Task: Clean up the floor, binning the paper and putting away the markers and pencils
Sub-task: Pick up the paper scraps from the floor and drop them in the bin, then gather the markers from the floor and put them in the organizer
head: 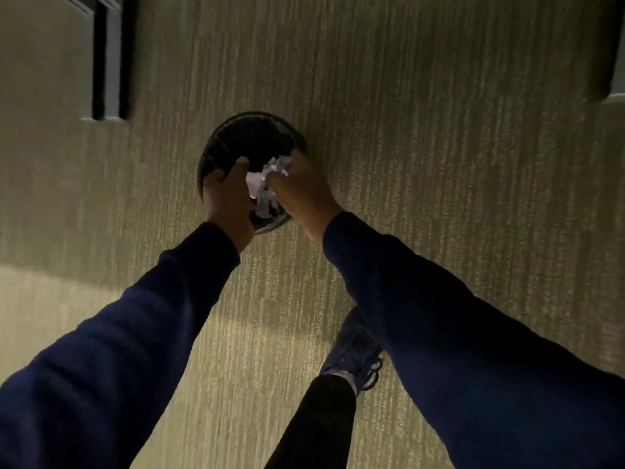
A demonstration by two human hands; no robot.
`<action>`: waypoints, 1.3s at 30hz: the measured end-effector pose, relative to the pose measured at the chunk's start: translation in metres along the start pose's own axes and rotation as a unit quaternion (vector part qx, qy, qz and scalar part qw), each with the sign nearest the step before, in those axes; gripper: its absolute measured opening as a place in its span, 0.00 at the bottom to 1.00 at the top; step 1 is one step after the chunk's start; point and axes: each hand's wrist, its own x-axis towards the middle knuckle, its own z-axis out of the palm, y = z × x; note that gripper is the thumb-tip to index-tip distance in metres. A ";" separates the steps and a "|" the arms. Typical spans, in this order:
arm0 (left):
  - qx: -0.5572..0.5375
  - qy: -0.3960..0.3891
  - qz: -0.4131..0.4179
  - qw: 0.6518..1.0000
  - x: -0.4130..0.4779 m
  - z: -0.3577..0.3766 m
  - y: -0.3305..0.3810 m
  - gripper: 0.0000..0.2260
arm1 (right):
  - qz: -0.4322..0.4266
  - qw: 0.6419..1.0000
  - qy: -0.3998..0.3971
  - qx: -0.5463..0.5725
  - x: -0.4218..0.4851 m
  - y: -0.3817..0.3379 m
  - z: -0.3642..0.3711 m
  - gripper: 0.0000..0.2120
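A round black mesh bin [230, 133] stands on the striped carpet in the middle of the view. Both my hands reach out over its near side. Crumpled white paper [267, 184] is bunched between them, directly above the bin's opening. My left hand [227, 198] cups the paper from the left with its thumb raised. From the right, my right hand [301, 191] presses against the paper with fingers curled on it. No markers or pencils are in sight.
The beige carpet [439, 147] runs all around the bin. A dark furniture leg or door frame [108, 59] stands at the upper left. Another pale piece of furniture [608, 45] is at the upper right corner. My shoe [355, 350] rests on the carpet below my right arm.
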 end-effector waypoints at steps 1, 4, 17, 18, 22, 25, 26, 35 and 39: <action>0.019 0.008 0.007 1.000 0.001 0.001 -0.002 0.16 | -0.010 1.000 0.005 -0.001 -0.006 0.002 -0.005 0.24; 0.104 0.035 0.077 0.991 -0.017 0.018 -0.013 0.24 | -0.030 0.998 0.048 -0.001 -0.034 0.020 -0.036 0.20; 0.370 -0.331 0.204 0.844 -0.261 0.199 -0.205 0.07 | 0.064 0.944 0.323 -0.016 -0.255 0.195 -0.249 0.17; 0.394 -0.358 0.206 0.821 -0.283 0.209 -0.226 0.08 | 0.070 0.938 0.339 -0.008 -0.277 0.211 -0.263 0.17; 0.475 -0.465 0.214 0.716 -0.354 0.239 -0.303 0.07 | 0.123 0.902 0.413 0.017 -0.365 0.275 -0.307 0.17; 0.523 -0.527 0.251 0.621 -0.390 0.257 -0.351 0.07 | 0.152 0.871 0.466 0.018 -0.421 0.320 -0.332 0.16; 0.542 -0.537 0.271 0.587 -0.400 0.262 -0.365 0.07 | 0.157 0.861 0.484 0.012 -0.438 0.334 -0.341 0.14; 0.604 -0.522 0.532 0.282 -0.442 0.285 -0.451 0.11 | 0.243 0.782 0.573 -0.046 -0.499 0.425 -0.415 0.11; 0.619 -0.472 0.616 0.125 -0.446 0.298 -0.476 0.15 | 0.238 0.790 0.550 -0.132 -0.481 0.425 -0.449 0.17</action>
